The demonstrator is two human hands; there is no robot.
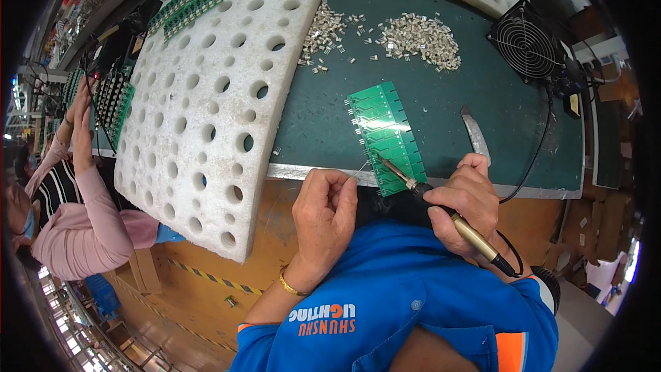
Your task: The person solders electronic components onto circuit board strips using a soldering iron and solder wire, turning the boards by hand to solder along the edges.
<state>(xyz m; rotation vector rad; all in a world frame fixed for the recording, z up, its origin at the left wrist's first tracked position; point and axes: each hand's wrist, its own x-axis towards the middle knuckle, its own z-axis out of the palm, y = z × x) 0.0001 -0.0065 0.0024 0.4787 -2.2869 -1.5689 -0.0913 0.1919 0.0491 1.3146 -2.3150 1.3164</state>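
Note:
My right hand [468,203] is closed around a soldering iron [475,236] with a gold-coloured handle. Its metal tip points down and left onto a green circuit board [385,131], near the board's left edge. Small white connectors [352,122] line that edge with their pins sticking out. My left hand [325,210] is closed in a pinch just left of the board's near end. From its fingers a thin strand of solder wire [363,166] reaches toward the iron's tip. The board lies on the dark green table, its near end by the metal front edge.
Two piles of small connectors [420,40] lie beyond the board. A curved blade [474,134] rests to its right. At the back right stands a black fan [525,45]. A holed white foam sheet [200,107] covers the left. A co-worker [82,224] sits far left.

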